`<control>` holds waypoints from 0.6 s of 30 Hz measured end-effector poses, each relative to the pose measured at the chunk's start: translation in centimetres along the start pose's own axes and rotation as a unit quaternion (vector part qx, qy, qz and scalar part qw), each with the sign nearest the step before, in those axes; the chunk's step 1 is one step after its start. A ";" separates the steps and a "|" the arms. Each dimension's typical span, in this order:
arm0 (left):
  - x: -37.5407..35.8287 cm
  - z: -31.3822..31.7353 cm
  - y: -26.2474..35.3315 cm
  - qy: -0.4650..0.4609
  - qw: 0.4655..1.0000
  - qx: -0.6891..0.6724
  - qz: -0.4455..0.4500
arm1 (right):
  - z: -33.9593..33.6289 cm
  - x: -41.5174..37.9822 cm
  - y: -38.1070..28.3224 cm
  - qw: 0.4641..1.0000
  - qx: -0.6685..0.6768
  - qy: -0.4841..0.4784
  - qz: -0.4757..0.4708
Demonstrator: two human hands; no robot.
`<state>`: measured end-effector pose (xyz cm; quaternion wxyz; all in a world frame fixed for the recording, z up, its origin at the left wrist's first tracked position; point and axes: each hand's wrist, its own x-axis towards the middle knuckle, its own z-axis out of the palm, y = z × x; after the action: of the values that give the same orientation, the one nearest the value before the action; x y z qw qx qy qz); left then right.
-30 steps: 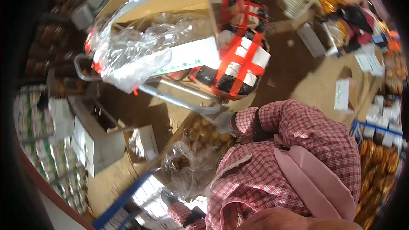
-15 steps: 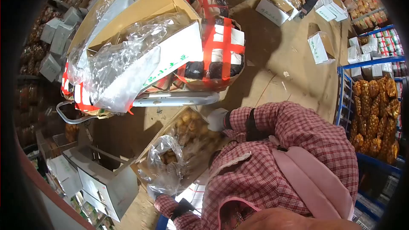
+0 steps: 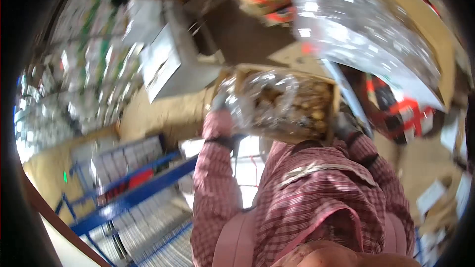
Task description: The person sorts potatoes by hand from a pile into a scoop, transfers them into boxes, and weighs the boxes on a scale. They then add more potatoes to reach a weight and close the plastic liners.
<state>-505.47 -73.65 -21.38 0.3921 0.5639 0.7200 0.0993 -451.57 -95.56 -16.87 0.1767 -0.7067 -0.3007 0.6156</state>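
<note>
A cardboard box [image 3: 278, 134] is held level in front of my body, between both hands. It contains brown, rounded pieces [image 3: 310, 105] whose kind I cannot make out, inside a clear plastic bag [image 3: 240, 111] with its mouth gathered open on top. My left hand [image 3: 220, 101], in a pale glove, is closed on the box's left end, where part of the bag lies. At the right end, my gloved right hand [image 3: 345, 125] grips the box's edge; blur and shade hide its fingertips.
A large open carton [image 3: 452, 54] lined with clear plastic [image 3: 351, 24] stands close by at upper right, above red-taped bundles [image 3: 413, 116]. White cartons [image 3: 170, 64] stand at upper left. A blue metal rack [image 3: 133, 195] is at lower left, with packed shelves behind at far left.
My view has swung left, and the surroundings are blurred. The box has turned and come level before my body, both hands staying at its ends.
</note>
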 end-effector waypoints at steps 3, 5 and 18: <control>9.8 1.9 -2.0 -0.003 0.997 0.012 0.080 | 4.6 5.4 5.7 0.969 -0.192 0.101 -0.122; 9.8 2.8 -0.8 -0.008 0.994 0.015 0.109 | 2.8 1.4 -1.6 0.983 -0.178 0.040 0.007; 16.9 -5.0 9.4 -0.027 0.913 0.391 0.110 | 5.6 11.7 -13.0 0.974 -0.201 0.095 -0.046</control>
<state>-502.94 -53.85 -20.13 0.1461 0.7505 0.6236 -0.1630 -459.03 -78.84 -18.75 0.0867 -0.7683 -0.4326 0.4637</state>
